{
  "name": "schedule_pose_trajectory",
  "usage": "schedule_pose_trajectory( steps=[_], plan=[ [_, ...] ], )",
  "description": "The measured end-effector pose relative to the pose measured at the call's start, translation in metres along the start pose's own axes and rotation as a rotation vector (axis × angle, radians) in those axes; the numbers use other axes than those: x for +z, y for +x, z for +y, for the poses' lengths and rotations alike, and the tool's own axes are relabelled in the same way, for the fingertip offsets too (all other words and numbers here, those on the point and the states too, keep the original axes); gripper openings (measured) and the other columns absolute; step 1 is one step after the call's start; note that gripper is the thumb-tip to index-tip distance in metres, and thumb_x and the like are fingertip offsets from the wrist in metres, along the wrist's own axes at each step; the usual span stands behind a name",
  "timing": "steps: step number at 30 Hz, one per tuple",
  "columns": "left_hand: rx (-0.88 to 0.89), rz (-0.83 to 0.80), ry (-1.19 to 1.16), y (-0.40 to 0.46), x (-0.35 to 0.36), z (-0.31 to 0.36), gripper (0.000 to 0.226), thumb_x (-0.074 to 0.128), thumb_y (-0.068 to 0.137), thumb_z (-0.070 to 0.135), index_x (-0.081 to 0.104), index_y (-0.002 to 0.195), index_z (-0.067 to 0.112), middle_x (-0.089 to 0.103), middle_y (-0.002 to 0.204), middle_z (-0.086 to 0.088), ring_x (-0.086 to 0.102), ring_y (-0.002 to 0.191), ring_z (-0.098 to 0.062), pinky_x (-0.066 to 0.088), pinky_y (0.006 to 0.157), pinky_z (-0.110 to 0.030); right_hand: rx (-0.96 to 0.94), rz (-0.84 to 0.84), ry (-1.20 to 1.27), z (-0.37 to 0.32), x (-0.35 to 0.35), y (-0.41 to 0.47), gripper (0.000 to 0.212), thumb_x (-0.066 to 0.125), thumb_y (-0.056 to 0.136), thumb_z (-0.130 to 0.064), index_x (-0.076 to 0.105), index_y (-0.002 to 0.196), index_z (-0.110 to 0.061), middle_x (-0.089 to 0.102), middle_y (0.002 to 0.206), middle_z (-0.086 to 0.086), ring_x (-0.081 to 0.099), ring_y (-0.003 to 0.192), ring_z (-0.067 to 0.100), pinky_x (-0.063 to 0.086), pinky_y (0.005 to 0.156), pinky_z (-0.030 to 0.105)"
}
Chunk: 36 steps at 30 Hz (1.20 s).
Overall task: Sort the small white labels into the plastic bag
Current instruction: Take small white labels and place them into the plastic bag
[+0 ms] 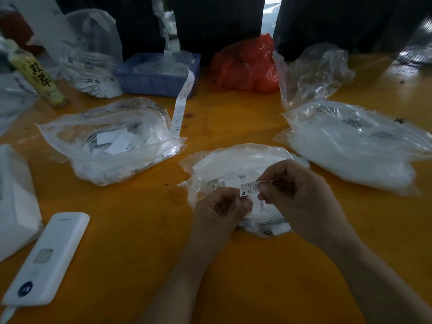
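Note:
A small white label [248, 188] printed "XS" is held between both hands above a clear plastic bag [233, 164] full of white labels in the middle of the orange table. My right hand [297, 195] pinches the label's right end between thumb and fingers. My left hand [222, 206] pinches its lower left end, fingers curled. Another clear bag [112, 141] with loose white labels lies open to the left. A third, fuller bag [355, 146] lies to the right.
A blue tray [156, 78] at the back has a long label strip [182, 101] trailing from it. Behind are a red bag [245, 64], clear bags [313, 71], a yellow bottle [37, 76]. A white device [46, 260] and white box [14, 202] lie at the left.

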State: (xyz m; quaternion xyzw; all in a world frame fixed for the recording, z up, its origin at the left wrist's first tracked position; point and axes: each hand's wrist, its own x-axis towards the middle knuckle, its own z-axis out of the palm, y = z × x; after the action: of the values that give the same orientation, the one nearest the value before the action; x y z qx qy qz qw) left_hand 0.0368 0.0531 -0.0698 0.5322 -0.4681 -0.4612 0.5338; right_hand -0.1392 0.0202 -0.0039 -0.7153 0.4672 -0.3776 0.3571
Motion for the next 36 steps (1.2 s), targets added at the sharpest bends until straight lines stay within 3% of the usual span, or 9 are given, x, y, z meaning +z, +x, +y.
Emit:
schedule_pose_trajectory(
  steps=[2, 6, 12, 16, 22, 27, 33, 36],
  plan=[
    [0.004, 0.002, -0.031, -0.0001, 0.0004, 0.0000, 0.009, 0.080, 0.089, 0.010, 0.080, 0.096, 0.015, 0.082, 0.095, 0.001, 0.079, 0.091, -0.014, 0.062, 0.072, -0.023, -0.045, 0.014, -0.074, -0.0026, 0.0014, 0.0013, 0.014, 0.072, 0.091, -0.016, 0.066, 0.096, -0.027, 0.069, 0.086, -0.019, 0.070, 0.082, 0.002, 0.058, 0.074, 0.023],
    [0.059, -0.017, 0.023, -0.0008, 0.0021, 0.0030, 0.024, 0.080, 0.091, 0.008, 0.078, 0.086, 0.031, 0.079, 0.083, 0.015, 0.073, 0.076, 0.001, 0.054, 0.065, -0.012, -0.150, 0.047, -0.176, -0.0067, 0.0039, 0.0016, 0.014, 0.073, 0.090, -0.013, 0.067, 0.097, -0.024, 0.068, 0.087, -0.021, 0.067, 0.084, 0.001, 0.055, 0.075, 0.016],
    [0.113, -0.026, 0.053, 0.0007, 0.0016, 0.0027, 0.039, 0.080, 0.092, 0.006, 0.073, 0.071, 0.038, 0.068, 0.064, 0.020, 0.062, 0.061, 0.005, 0.047, 0.060, -0.009, -0.241, 0.056, -0.272, -0.0077, 0.0054, -0.0002, 0.013, 0.073, 0.089, -0.008, 0.068, 0.097, -0.018, 0.063, 0.087, -0.025, 0.063, 0.091, -0.003, 0.046, 0.076, 0.004],
    [0.101, -0.020, 0.054, 0.0000, 0.0016, 0.0024, 0.030, 0.081, 0.090, 0.009, 0.079, 0.085, 0.039, 0.077, 0.078, 0.018, 0.069, 0.070, 0.005, 0.052, 0.063, -0.011, -0.283, 0.066, -0.312, -0.0073, 0.0057, -0.0014, 0.013, 0.072, 0.089, -0.007, 0.068, 0.099, -0.015, 0.063, 0.087, -0.018, 0.062, 0.090, 0.002, 0.048, 0.077, 0.008],
    [0.087, 0.018, 0.043, 0.0000, 0.0031, 0.0025, 0.040, 0.082, 0.089, 0.014, 0.080, 0.092, 0.054, 0.081, 0.093, 0.014, 0.076, 0.084, -0.004, 0.059, 0.070, -0.018, -0.283, 0.095, -0.355, -0.0050, 0.0033, -0.0032, 0.012, 0.072, 0.090, -0.007, 0.068, 0.099, -0.013, 0.062, 0.088, -0.017, 0.059, 0.089, 0.003, 0.050, 0.080, 0.012],
    [0.071, 0.027, 0.017, -0.0003, 0.0026, 0.0013, 0.035, 0.082, 0.088, 0.009, 0.083, 0.090, 0.044, 0.081, 0.092, 0.012, 0.076, 0.084, -0.004, 0.059, 0.071, -0.018, -0.250, 0.096, -0.409, -0.0035, 0.0029, -0.0056, 0.011, 0.071, 0.091, -0.011, 0.067, 0.099, -0.016, 0.067, 0.087, -0.011, 0.063, 0.077, 0.005, 0.055, 0.067, 0.022],
    [0.089, 0.001, 0.063, 0.0005, 0.0026, -0.0010, 0.018, 0.081, 0.090, 0.006, 0.080, 0.091, 0.024, 0.075, 0.076, 0.015, 0.069, 0.069, 0.000, 0.052, 0.064, -0.015, -0.236, 0.056, -0.435, -0.0035, 0.0046, -0.0059, 0.010, 0.070, 0.092, -0.012, 0.066, 0.099, -0.017, 0.068, 0.087, -0.009, 0.061, 0.074, 0.004, 0.052, 0.063, 0.018],
    [0.081, 0.006, 0.057, 0.0014, 0.0013, -0.0032, 0.008, 0.081, 0.091, 0.009, 0.082, 0.091, 0.017, 0.077, 0.079, 0.003, 0.069, 0.069, -0.016, 0.056, 0.062, -0.032, -0.234, 0.018, -0.462, -0.0055, 0.0036, -0.0048, 0.010, 0.069, 0.093, -0.011, 0.065, 0.099, -0.018, 0.068, 0.088, -0.009, 0.062, 0.074, 0.006, 0.052, 0.061, 0.020]
  ],
)
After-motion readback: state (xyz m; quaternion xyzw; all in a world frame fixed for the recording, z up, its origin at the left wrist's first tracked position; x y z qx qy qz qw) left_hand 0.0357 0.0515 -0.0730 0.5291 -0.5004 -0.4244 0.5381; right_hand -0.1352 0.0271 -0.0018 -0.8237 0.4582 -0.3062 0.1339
